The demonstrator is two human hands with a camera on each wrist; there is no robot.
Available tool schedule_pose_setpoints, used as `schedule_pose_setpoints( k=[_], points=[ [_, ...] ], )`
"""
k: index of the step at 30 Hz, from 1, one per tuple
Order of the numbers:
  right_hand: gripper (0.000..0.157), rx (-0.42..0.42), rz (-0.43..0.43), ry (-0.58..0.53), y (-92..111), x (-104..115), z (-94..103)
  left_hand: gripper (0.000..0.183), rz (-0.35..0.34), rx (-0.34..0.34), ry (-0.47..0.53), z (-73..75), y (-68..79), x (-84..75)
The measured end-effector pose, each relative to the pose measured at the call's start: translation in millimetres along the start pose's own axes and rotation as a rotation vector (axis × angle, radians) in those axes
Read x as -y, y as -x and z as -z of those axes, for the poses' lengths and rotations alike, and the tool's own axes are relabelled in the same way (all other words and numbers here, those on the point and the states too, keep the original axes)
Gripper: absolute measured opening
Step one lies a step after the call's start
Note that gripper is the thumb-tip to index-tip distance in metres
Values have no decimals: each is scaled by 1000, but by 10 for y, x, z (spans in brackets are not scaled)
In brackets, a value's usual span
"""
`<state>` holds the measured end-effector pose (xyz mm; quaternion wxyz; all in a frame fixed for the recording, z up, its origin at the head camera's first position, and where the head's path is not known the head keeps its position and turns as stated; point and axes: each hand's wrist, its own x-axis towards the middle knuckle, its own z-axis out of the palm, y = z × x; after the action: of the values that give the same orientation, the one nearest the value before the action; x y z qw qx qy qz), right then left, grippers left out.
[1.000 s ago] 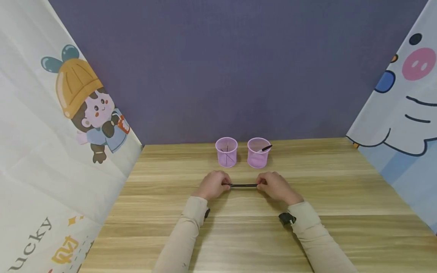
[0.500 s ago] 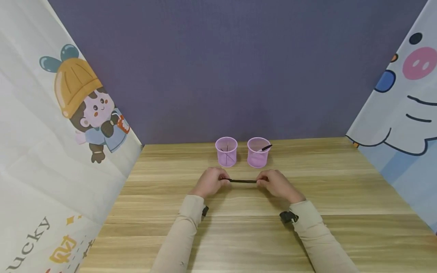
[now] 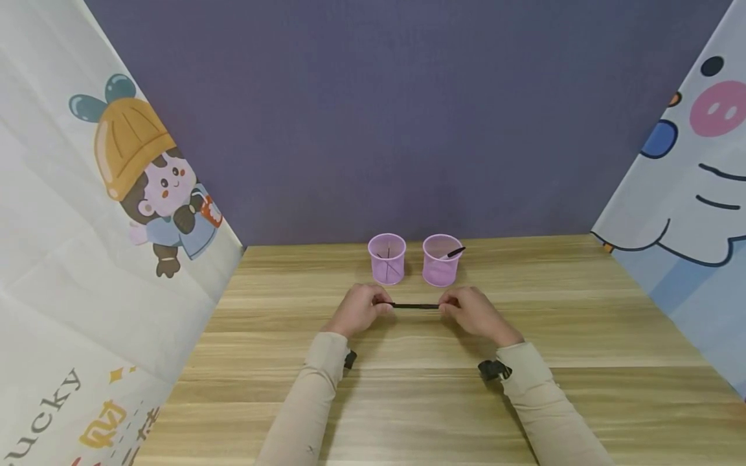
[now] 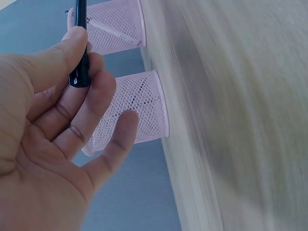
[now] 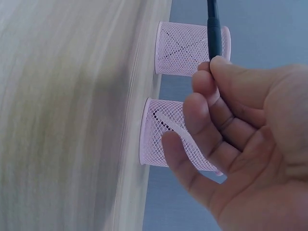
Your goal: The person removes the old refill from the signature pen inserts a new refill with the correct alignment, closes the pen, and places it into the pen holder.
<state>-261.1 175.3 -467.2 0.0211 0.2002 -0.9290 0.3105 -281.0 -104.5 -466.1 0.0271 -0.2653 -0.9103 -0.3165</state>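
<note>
A slim black pen (image 3: 415,306) is held level between the two hands, in front of two pink mesh pen cups. My left hand (image 3: 358,309) pinches one end between thumb and fingers; in the left wrist view the pen's blunt end (image 4: 80,72) sticks out past the thumb. The other end is pinched by my right hand (image 3: 473,314), its thumb and index finger on the thicker part of the pen (image 5: 214,41) in the right wrist view. The remaining fingers of both hands are loosely spread.
Just beyond the hands stand the left pink cup (image 3: 387,272), with thin dark crossing lines showing, and the right pink cup (image 3: 438,275), where a black-ended pen (image 3: 456,252) leans. Behind the wooden table (image 3: 408,401) rises a dark blue-grey panel (image 3: 408,116). Printed curtains flank both sides.
Both hands have moved slightly forward toward the cups with the pen between them, most of it in the first half second. The cups have stayed put.
</note>
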Motion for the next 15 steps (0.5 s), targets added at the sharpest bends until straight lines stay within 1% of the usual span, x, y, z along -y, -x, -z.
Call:
schedule_pose_setpoints(
  k=[8,15],
  points=[
    [5,-22,12,7,0,37,15,6,2,-2,6,8,-5,-3],
    [5,-45,19,13,8,63,26,5,-15,-11,2,-10,-16,27]
  ],
)
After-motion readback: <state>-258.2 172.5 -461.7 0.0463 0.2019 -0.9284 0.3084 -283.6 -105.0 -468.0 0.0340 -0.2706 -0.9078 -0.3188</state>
